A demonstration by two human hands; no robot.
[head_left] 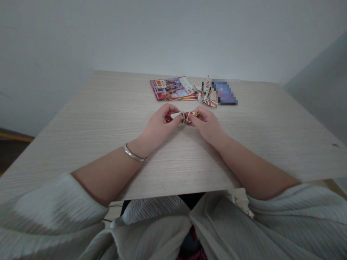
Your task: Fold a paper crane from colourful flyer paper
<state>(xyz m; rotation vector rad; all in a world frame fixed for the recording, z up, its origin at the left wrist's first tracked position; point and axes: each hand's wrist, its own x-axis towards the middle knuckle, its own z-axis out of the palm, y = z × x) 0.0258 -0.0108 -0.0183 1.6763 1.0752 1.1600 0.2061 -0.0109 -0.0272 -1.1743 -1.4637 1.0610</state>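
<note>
A small folded piece of printed paper (187, 116), white with red and yellow marks, is pinched between both hands just above the table. My left hand (162, 121) grips its left end with thumb and fingers, and a silver bangle circles that wrist. At the right end, my right hand (207, 124) closes its thumb and fingers on the same paper. Its exact folded shape is partly hidden by the fingers. Beyond my hands stands a folded paper figure (206, 96) of similar printed paper, with pointed parts sticking up.
Colourful printed flyers (173, 89) lie stacked behind my hands, touching or close to the folded figure. A pixelated rectangular object (225, 92) lies to its right. The pale wood-grain table (94, 108) meets a wall at its back edge.
</note>
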